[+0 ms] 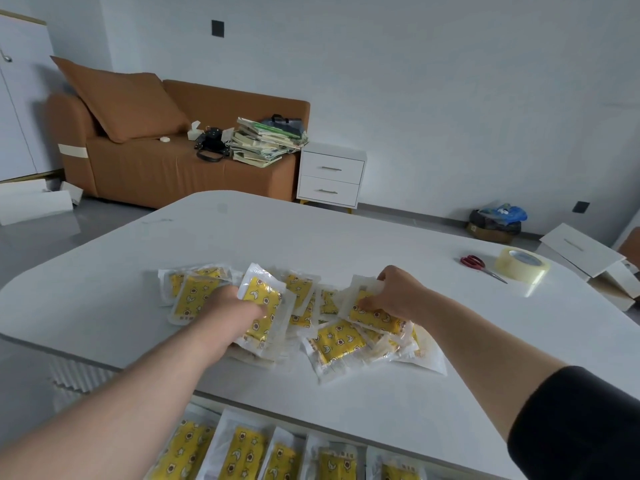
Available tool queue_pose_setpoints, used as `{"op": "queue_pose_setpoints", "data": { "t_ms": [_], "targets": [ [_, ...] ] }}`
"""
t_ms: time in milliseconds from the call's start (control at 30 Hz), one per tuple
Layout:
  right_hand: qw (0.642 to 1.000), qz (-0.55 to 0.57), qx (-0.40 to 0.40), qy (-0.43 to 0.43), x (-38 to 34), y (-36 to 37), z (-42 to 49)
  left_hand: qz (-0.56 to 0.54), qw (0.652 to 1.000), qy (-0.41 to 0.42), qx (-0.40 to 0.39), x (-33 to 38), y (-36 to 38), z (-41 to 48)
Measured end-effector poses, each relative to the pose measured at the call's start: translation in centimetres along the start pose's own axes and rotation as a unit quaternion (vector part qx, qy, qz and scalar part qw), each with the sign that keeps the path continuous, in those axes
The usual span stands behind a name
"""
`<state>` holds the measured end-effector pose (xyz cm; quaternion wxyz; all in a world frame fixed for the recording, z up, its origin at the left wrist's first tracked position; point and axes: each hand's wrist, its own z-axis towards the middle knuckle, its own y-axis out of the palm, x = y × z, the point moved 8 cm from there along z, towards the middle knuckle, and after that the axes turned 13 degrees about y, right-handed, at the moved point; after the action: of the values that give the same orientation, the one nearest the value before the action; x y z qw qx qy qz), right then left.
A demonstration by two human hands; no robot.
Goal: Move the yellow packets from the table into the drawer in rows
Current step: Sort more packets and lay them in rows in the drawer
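Several yellow packets in clear wrappers lie in a loose pile (pixel 337 342) on the white table (pixel 311 237). My left hand (pixel 230 308) grips a small stack of packets (pixel 261 306) at the pile's left part, tilted up off the table. My right hand (pixel 398 294) pinches another packet (pixel 372 315) on the pile's right side. Below the table's near edge, an open drawer holds a row of yellow packets (pixel 284 459) lying side by side; the drawer's walls are mostly out of view.
Red-handled scissors (pixel 479 265) and a roll of clear tape (pixel 521 265) lie at the table's right. Beyond the table stand a brown sofa (pixel 145 157) with books, a white two-drawer nightstand (pixel 330 178), and cardboard boxes (pixel 588 258) on the floor at right.
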<state>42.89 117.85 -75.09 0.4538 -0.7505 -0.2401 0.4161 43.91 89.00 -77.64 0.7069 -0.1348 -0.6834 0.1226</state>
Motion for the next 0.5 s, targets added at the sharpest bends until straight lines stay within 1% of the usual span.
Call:
{"op": "queue_pose_setpoints", "data": {
  "t_ms": [133, 200, 267, 333, 400, 467, 500],
  "targets": [
    [0.991, 0.130, -0.017, 0.040, 2.2, -0.5, -1.2, -0.019, 0.999, 0.017, 0.025, 0.7, -0.4, -0.1],
    [0.977, 0.204, -0.004, 0.065, 3.7, -1.1, -2.0, -0.038, 0.999, 0.021, 0.021, 1.3, -0.4, -0.5],
    [0.954, 0.282, -0.008, 0.098, 5.2, -1.7, -3.2, -0.069, 0.997, 0.026, 0.010, 2.2, -0.1, -1.2],
    [0.915, 0.379, -0.036, 0.132, 6.8, -1.9, -4.7, -0.110, 0.994, 0.027, -0.003, 3.0, 0.8, -2.3],
    [0.859, 0.478, -0.085, 0.164, 8.3, -1.7, -6.6, -0.145, 0.989, 0.015, -0.013, 3.6, 1.7, -3.7],
    [0.807, 0.543, -0.145, 0.182, 9.5, -1.3, -8.8, -0.184, 0.982, 0.012, -0.035, 4.8, 2.8, -5.7],
    [0.790, 0.559, -0.167, 0.188, 10.2, -1.0, -9.8, -0.191, 0.981, 0.011, -0.044, 5.2, 3.5, -6.6]
  ]
}}
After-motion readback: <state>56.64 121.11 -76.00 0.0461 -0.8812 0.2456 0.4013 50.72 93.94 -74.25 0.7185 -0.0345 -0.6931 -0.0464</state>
